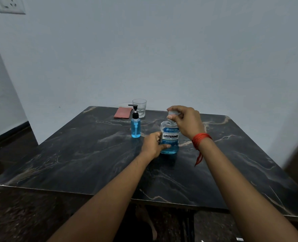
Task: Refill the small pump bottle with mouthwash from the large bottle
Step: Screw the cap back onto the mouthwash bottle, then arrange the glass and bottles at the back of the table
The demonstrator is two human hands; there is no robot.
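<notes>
On the dark tabletop (pixel 75 163), our left hand (pixel 152 145) grips the upright large bottle (pixel 170 137) while our right hand (pixel 186 121) pinches its cap (pixel 173 113); the small pump bottle (pixel 135 125) stands just left.

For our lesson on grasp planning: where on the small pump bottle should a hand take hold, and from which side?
Wrap the round blue body of the small pump bottle, below the black collar, coming from the near side. It stands upright; the glass stands just behind it, and the thin pump head probably offers little purchase.
</notes>
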